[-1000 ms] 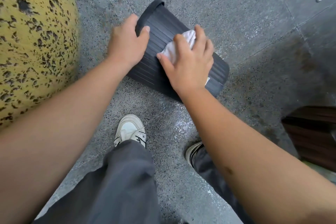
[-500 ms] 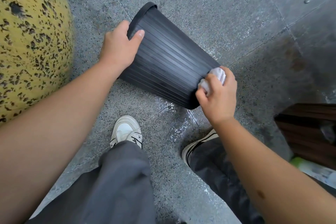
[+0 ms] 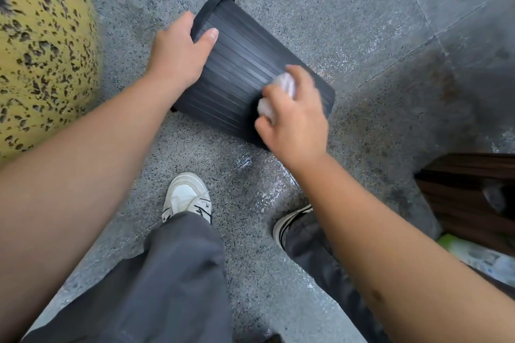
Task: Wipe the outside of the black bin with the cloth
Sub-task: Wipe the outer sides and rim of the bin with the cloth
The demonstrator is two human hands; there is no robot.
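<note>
- The black bin [image 3: 239, 75] lies on its side near the middle of the picture, a bit toward the top. Its open rim points to the upper left and its bottom points to the lower right.
- The left hand [image 3: 178, 56] holds the bin at the rim end. The thumb lies on the ribbed side and the fingers curl over the edge.
- The right hand [image 3: 295, 120] is at the lower right end of the bin. Its fingers are curled around the white cloth [image 3: 278, 95] and press it on the bin's side. This hand looks blurry.
- The bin rests on the grey floor [image 3: 334, 8].
- Two white shoes [image 3: 186, 198] and grey trousers [image 3: 167, 281] show at the bottom.
- A yellow thing with black spots [image 3: 41, 58] fills the left side.
- A dark brown wooden thing [image 3: 473, 198] sits at the right edge.
</note>
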